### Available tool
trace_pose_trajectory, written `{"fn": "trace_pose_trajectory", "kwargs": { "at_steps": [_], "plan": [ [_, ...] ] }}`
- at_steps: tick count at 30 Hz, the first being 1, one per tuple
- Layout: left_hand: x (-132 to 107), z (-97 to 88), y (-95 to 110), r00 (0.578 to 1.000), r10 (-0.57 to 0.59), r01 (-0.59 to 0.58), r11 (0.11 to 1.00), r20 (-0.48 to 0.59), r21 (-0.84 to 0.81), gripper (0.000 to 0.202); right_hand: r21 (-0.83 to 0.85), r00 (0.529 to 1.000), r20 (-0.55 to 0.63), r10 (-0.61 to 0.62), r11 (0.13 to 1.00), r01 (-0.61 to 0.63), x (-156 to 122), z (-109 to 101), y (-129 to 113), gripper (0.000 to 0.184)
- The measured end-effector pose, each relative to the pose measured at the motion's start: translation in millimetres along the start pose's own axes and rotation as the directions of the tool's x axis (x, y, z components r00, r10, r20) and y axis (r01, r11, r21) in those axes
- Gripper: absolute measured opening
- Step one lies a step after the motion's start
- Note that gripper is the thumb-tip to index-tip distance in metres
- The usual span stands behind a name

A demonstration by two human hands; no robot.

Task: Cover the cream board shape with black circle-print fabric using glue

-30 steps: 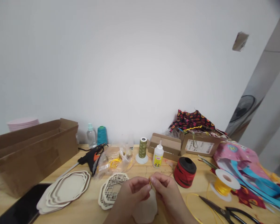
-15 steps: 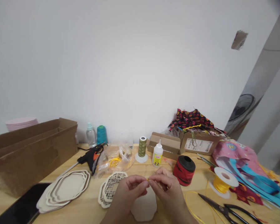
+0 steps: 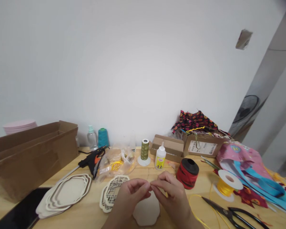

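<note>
My left hand (image 3: 135, 194) and my right hand (image 3: 169, 190) meet at the fingertips, both pinched closed on a yellow cord (image 3: 166, 194). Only a short bit of the cord shows by the right fingers; the rest at the fingertips is hidden. Beneath my hands a pale scalloped wooden plate (image 3: 146, 211) lies flat on the table. Left of my left hand are openwork wooden panels (image 3: 112, 190), partly covered by it. More yellow cord (image 3: 193, 203) curls on the table to the right, near a spool of yellow cord (image 3: 225, 187).
Black-handled scissors (image 3: 228, 213) lie at the right front. Behind my hands stand a glue bottle (image 3: 160, 157), a green thread spool (image 3: 145, 151) and a red spool (image 3: 187, 173). A glue gun (image 3: 91, 161), stacked wooden frames (image 3: 66, 194) and a cardboard box (image 3: 38, 156) occupy the left.
My hands stay together in nearly the same spot. The fingertips have shifted slightly, and the yellow bit seen between them is now hidden, while some cord shows beside the right fingers.
</note>
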State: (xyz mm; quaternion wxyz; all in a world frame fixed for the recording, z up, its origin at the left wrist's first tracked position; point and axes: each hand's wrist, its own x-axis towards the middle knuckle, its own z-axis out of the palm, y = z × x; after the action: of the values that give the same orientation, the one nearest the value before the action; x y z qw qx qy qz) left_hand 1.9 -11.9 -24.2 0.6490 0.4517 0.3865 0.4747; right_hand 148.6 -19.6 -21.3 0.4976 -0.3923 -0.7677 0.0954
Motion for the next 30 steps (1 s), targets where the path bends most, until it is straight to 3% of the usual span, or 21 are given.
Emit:
{"fn": "trace_pose_trajectory", "kwargs": {
  "at_steps": [8, 14, 24, 30],
  "plan": [
    [-2.5, -1.5, 3.4, 0.985, 0.169, -0.159, 0.949, -0.014, 0.274, 0.015, 0.152, 0.976, 0.051, 0.214, 0.964, -0.219, 2.2, 2.8, 3.1, 0.011],
    [-4.8, 1.4, 8.8, 0.959, 0.284, -0.254, 0.861, -0.003, 0.44, 0.013, 0.207, 0.967, 0.045, 0.25, 0.945, -0.254, 2.7, 2.2, 2.0, 0.011],
    [-3.9, 2.0, 6.9, 0.969, 0.248, -0.233, 0.897, 0.009, 0.376, 0.012, 0.218, 0.973, 0.029, 0.229, 0.948, -0.23, 4.5, 0.3, 2.3, 0.008],
    [-1.3, -4.0, 6.6, 0.997, 0.076, -0.081, 0.968, 0.031, 0.236, 0.024, 0.094, 0.99, 0.089, 0.109, 0.989, -0.118, 5.7, -5.7, 4.0, 0.011]
  ]
}}
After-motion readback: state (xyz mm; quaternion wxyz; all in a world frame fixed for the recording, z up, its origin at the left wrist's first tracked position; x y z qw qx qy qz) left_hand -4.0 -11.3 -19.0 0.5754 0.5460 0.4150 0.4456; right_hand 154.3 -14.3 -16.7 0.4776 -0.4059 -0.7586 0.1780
